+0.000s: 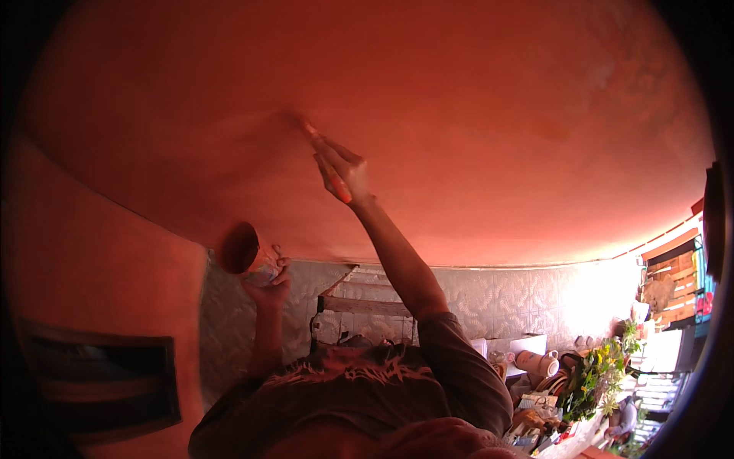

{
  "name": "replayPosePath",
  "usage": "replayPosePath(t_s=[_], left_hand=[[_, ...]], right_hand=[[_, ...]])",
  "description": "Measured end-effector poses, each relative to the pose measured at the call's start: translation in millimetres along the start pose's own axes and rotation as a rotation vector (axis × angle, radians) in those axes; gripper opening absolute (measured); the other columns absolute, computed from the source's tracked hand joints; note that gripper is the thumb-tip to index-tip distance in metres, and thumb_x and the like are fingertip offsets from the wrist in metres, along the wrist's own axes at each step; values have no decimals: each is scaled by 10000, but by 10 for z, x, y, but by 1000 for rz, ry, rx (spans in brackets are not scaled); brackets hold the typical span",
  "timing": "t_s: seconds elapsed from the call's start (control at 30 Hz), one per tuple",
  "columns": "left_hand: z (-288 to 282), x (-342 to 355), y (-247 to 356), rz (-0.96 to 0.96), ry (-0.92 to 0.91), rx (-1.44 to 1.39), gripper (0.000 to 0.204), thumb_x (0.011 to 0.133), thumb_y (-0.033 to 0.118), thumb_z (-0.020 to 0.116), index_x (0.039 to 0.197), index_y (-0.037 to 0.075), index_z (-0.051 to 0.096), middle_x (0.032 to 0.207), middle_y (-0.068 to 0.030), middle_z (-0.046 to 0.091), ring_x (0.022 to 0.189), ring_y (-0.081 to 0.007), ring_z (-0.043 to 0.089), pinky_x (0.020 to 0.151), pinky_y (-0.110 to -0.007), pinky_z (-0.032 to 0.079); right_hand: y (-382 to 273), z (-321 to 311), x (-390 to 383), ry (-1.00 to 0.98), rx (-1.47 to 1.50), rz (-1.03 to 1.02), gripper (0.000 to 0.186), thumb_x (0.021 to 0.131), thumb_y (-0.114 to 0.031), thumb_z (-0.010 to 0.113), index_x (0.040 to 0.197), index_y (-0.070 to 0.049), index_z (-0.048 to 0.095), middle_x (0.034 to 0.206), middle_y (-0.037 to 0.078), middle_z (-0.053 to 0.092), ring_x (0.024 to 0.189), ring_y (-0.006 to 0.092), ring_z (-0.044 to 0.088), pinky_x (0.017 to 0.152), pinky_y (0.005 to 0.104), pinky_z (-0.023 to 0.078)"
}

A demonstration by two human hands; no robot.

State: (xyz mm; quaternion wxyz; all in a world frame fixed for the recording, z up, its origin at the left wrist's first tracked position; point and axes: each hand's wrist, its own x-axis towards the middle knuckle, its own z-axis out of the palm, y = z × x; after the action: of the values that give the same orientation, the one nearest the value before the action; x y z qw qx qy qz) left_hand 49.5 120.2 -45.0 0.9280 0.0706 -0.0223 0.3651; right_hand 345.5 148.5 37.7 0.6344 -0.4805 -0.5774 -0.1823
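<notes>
Two objects are being held in front of a red wall. The right hand is gripping a slim tool, probably a brush, and its fingers are closing narrowly around the handle, whose orange-red end is coming out below the palm. The tip is pointing up and leftward to the wall; whether it is really touching, I cannot tell. Lower and to the left, the left hand is holding a cup-like container, with the fingers wrapping around its side. The container is tilting, and its dark mouth is facing the upper left; its content I cannot tell. Beneath, a wooden frame is standing over a grey patterned floor. On the right, a pale jug is lying near leafy plants.
</notes>
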Motion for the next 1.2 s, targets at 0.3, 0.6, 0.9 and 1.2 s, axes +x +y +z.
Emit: replayPosePath(t_s=[0.3,0.6,0.9,1.2], left_hand=[[-99,-162,411,100,50,34,693,864,502,627,1391,80,467,1301,-142,523,1041,-293,537,599,-270,527],[-297,-118,494,163,79,-29,761,876,620,590,1394,78,459,1280,-148,539,1003,-307,547,552,-267,499],[-586,-350,798,251,81,-122,758,885,592,602,1421,83,437,1282,-159,530,1026,-320,546,599,-284,519],[-705,-394,1181,322,161,-22,753,858,628,592,1392,113,464,1259,-145,565,981,-343,575,564,-294,510]], right_hand=[[627,-1941,-4,740,-585,292,361,1032,-150,562,1319,68,578,1296,163,652,1139,222,642,997,341,510],[40,-48,386,613,-236,229,322,988,-62,602,1295,34,619,1214,152,687,1052,212,662,880,328,527],[-495,1889,549,-50,-75,-208,305,844,17,614,1142,-7,671,1134,168,692,925,330,704,665,393,572],[499,188,588,-561,751,-445,505,1063,-337,438,1367,59,522,1305,216,582,1160,348,579,992,429,472]])
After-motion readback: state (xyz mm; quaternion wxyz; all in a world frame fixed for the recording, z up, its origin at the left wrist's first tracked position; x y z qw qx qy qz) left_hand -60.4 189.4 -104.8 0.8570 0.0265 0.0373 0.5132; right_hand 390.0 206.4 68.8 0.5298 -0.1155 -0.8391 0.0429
